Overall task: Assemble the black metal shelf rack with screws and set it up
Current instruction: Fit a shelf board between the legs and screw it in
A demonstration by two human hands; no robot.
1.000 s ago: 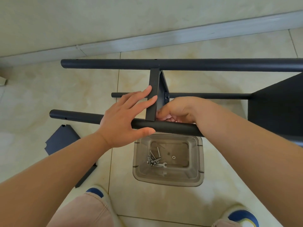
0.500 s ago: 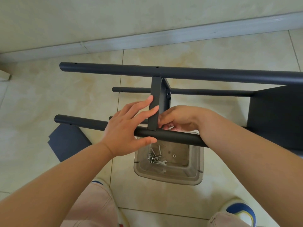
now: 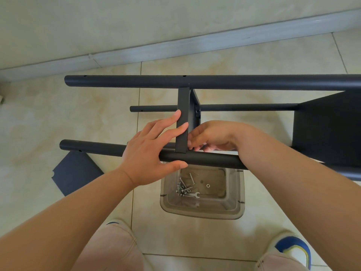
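In the head view, the black metal shelf rack (image 3: pixel 324 132) is seen lying on its side on the tiled floor (image 3: pixel 58 118), close to a pale wall with a grey skirting board (image 3: pixel 175 47). 3 horizontal black tubes are visible: a far upper tube (image 3: pixel 214 82), a thinner middle tube (image 3: pixel 244 107) and a near tube (image 3: pixel 205 160). A narrow black shelf panel (image 3: pixel 183 114) is set edge-on between the far tube and the near tube. A larger black shelf panel (image 3: pixel 328 130) is fixed between the tubes at the right edge.

The left hand (image 3: pixel 150 153) is laid over the near tube, its fingers straight and pressed flat against the left face of the narrow panel, with the thumb tucked beneath the tube. The right hand (image 3: pixel 213 136) is placed just right of the narrow panel above the near tube, with its fingers curled downward at the joint; what is pinched there, if anything, is hidden, so its grip cannot be told.

A translucent plastic bin (image 3: pixel 203 208) stands on the floor under the near tube. Inside it lie several silver screws (image 3: pixel 183 187), a small wrench (image 3: pixel 193 195) and a washer (image 3: pixel 208 185). A loose black panel (image 3: pixel 76 173) lies flat on the floor at the left, partly under the near tube. 2 shoes with blue toes (image 3: pixel 293 249) and light trouser legs are seen at the bottom edge.
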